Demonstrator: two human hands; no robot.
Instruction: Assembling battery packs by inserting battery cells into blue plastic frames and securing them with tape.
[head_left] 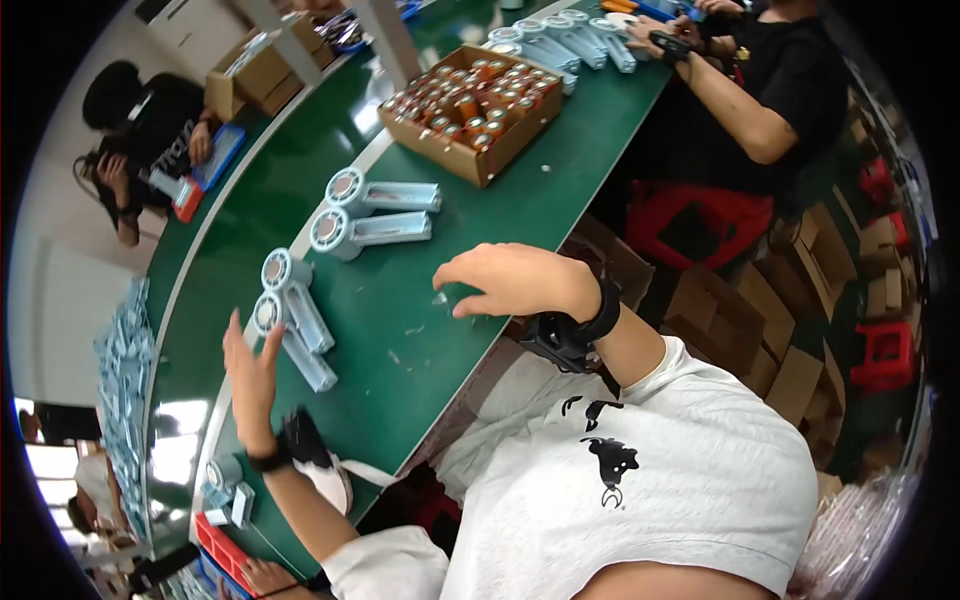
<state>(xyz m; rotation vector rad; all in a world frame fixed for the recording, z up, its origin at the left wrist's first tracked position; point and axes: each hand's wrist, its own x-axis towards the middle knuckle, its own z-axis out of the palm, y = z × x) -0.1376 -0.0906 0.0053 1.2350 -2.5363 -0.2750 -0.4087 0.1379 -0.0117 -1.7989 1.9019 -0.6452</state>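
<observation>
- Fans (pixel 392 229): four near, paired on surface (pixel 400 365), seemingly unfinished
- Left hand (pixel 252 385): grip spread, empty
- Right hand (pixel 535 280): grip parted, empty
- Box (pixel 440 157): many cylinders (pixel 466 107), seemingly unused

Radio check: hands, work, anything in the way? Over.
Left hand open, nearest a light-blue round-headed unit. Right hand open over green table edge. Carton of cylindrical parts farther off, clear of both hands.
</observation>
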